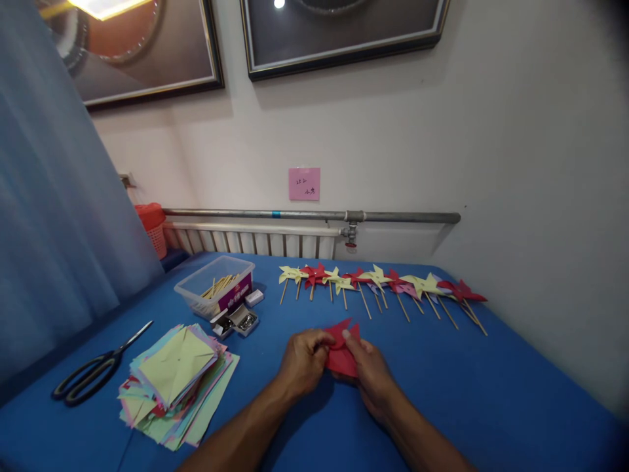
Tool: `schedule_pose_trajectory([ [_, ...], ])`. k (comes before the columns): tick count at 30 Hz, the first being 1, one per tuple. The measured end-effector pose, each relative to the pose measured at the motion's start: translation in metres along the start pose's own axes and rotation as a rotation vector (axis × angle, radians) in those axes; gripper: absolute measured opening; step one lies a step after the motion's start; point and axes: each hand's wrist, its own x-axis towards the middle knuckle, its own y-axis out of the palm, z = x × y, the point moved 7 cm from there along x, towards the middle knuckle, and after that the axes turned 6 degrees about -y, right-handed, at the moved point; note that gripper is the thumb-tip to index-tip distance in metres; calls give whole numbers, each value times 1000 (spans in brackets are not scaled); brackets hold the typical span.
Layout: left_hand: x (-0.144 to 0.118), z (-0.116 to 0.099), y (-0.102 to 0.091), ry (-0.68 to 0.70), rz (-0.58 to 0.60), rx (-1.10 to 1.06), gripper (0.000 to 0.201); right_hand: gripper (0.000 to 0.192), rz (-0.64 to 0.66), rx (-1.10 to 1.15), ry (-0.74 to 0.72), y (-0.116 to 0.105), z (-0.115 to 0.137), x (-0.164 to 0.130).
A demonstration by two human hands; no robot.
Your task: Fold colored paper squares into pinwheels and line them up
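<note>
Both hands pinched on one red paper piece, mid-table, front edge.

Blue table [491,393] carries everything: row of finished pinwheels [383,283] along the back, paper stack [174,380] and scissors [95,370] to the left, clear box [216,283] of sticks behind the stack. Red paper [343,354] sits directly between the hands, no clear long axis, points folded up toward centre. Left hand [304,360] curled, thumb and fingers gripping its left edge; right hand [371,373] fingertips pressing on top. Both equally near, forearms converging.
</note>
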Motion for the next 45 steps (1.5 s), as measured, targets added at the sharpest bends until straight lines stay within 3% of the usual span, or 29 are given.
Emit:
schedule_pose_trajectory([
  [11,-4,-12,-6,150,-32,151,37,39,72,20,-13,5,8,-4],
  [21,-1,-12,-5,56,-6,80,31,30,-32,-64,-31,-9,-12,11],
  [25,1,-1,-2,-101,21,-68,25,30,-99,-202,-103,-16,-8,13],
  [29,2,19,3,-381,2,-336,27,34,-74,-333,-179,-13,0,9],
  [32,1,26,7,-528,25,-401,17,35,-38,-374,-199,-8,3,5],
  [45,2,22,3,-569,-31,-420,24,31,-11,-362,-156,-3,0,5],
])
